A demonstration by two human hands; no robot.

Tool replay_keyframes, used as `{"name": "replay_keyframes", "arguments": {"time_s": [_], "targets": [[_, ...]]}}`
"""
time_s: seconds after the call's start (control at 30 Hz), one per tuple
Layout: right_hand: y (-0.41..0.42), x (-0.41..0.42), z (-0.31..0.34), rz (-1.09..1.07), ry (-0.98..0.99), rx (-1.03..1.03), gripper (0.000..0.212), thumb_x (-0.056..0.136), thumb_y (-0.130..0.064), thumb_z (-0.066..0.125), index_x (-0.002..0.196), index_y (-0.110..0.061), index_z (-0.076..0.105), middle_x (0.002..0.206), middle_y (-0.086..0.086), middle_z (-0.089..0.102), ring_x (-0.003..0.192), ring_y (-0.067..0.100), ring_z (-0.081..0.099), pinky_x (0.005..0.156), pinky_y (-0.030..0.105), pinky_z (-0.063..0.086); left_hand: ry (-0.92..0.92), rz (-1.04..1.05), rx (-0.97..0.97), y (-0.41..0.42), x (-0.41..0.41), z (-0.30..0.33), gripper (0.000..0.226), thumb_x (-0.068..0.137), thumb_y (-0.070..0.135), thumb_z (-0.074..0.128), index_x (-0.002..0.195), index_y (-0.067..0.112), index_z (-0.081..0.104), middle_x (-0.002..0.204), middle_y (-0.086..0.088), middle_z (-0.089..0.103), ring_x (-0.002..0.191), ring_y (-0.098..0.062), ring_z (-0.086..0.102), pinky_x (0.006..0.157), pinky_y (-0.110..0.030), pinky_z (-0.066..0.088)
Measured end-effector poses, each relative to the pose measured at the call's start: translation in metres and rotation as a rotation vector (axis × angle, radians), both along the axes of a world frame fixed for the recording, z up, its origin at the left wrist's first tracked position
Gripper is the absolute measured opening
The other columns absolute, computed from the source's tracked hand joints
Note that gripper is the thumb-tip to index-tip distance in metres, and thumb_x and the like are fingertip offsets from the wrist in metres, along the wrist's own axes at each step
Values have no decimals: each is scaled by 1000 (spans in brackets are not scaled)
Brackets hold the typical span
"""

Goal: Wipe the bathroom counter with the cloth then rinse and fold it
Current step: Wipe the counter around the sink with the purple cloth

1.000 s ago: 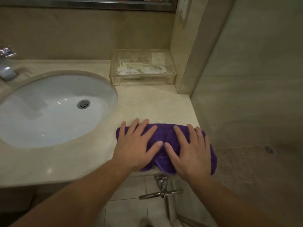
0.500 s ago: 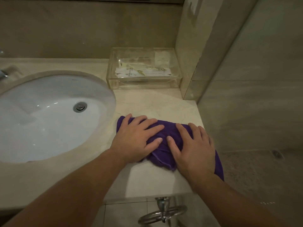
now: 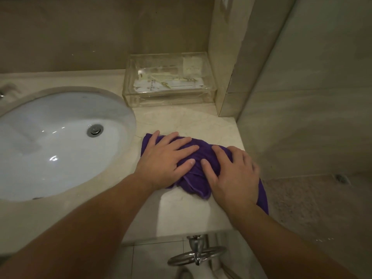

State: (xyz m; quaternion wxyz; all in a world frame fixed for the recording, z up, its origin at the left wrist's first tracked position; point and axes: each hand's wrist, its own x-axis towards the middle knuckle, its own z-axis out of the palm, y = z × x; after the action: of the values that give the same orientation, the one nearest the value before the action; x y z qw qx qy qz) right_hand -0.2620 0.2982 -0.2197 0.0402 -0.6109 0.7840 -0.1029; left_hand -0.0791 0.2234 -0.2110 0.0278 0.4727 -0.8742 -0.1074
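A crumpled purple terry cloth lies on the pale beige polished marble tabletop, to the right of the sink and near the tabletop's right edge, where one corner of the fabric hangs over the side. Its surface is soft and napped, bunched into folds between the two hands.

The left hand lies flat on the cloth's left part, palm down, fingers spread and stretched toward the right, gripping nothing. The right hand lies flat on the cloth's right part, also spread and pressing rather than clutching, its thumb tip close to the left thumb tip over a ridge of fabric.

To the left, a white glossy oval undermount ceramic sink is sunk into the stone, with a round chrome drain plug in its bowl. Behind the cloth, against the wall, stands a clear rectangular acrylic box holding pale paper-wrapped packets. Below the tabletop's front edge a chrome ring-shaped metal holder sticks out.
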Motion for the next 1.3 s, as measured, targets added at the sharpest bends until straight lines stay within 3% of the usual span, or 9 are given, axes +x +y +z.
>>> {"name": "replay_keyframes", "arguments": {"time_s": [0.63, 0.77, 0.9, 0.97, 1.07, 1.13, 1.2, 1.23, 1.3], "targets": [[98, 11, -3, 53, -83, -177, 50, 95, -61, 39, 122, -30, 67, 107, 5, 65, 99, 27, 60, 89, 45, 48, 87, 7, -58, 108, 11, -6, 60, 94, 59, 17, 140, 44, 53, 150, 19, 48, 141, -12, 37, 119, -43, 18], [109, 15, 18, 90, -56, -39, 48, 97, -65, 31, 111, -37, 67, 94, -4, 64, 88, 20, 59, 73, 34, 44, 137, 17, -101, 125, 16, -6, 53, 98, 55, 22, 127, 39, 64, 130, 19, 64, 121, -14, 53, 104, -42, 35], [86, 16, 60, 37, -184, 87, 50, 92, -70, 38, 81, -29, 64, 68, -11, 61, 64, 10, 56, 55, 26, 38, 189, 93, -99, 121, 14, 8, 55, 98, 54, 19, 106, 30, 68, 95, 11, 70, 90, -18, 58, 85, -41, 44], [65, 19, 78, 53, -225, 54, 49, 88, -72, 43, 79, -29, 65, 67, -11, 63, 65, 10, 58, 57, 27, 45, 204, 155, -157, 112, 12, 18, 56, 97, 53, 19, 99, 25, 67, 86, 7, 68, 81, -21, 58, 79, -41, 44], [33, 18, 90, 157, -393, -44, 46, 86, -71, 52, 105, -32, 69, 93, -12, 66, 84, 9, 62, 75, 30, 53, 221, 239, -262, 88, 16, 30, 52, 97, 52, 23, 98, 23, 66, 82, 5, 66, 78, -23, 57, 74, -40, 43], [19, 9, 79, 191, -418, 38, 63, 83, -77, 45, 123, -33, 64, 114, -6, 62, 102, 13, 59, 91, 32, 50, 154, 230, -203, 72, 22, 31, 50, 95, 55, 25, 104, 27, 65, 92, 7, 67, 89, -21, 59, 82, -41, 42], [17, 2, 59, 182, -290, 185, 80, 76, -86, 31, 134, -37, 56, 132, 2, 57, 120, 22, 55, 103, 42, 47, 32, 209, -87, 66, 29, 22, 54, 93, 61, 26, 129, 35, 57, 127, 9, 62, 122, -20, 51, 108, -49, 33], [20, 0, 49, 174, -238, 205, 80, 75, -86, 28, 133, -38, 54, 135, 3, 54, 125, 24, 51, 106, 46, 43, -4, 220, -44, 67, 30, 16, 59, 93, 65, 23, 141, 38, 45, 146, 9, 49, 138, -19, 39, 118, -54, 19], [26, 1, 35, 149, -250, 109, 65, 78, -84, 33, 116, -36, 54, 127, 0, 55, 121, 22, 50, 105, 48, 42, -12, 260, -21, 76, 28, 7, 73, 88, 74, 11, 153, 43, 23, 163, 8, 24, 151, -21, 16, 120, -60, 0]]}}
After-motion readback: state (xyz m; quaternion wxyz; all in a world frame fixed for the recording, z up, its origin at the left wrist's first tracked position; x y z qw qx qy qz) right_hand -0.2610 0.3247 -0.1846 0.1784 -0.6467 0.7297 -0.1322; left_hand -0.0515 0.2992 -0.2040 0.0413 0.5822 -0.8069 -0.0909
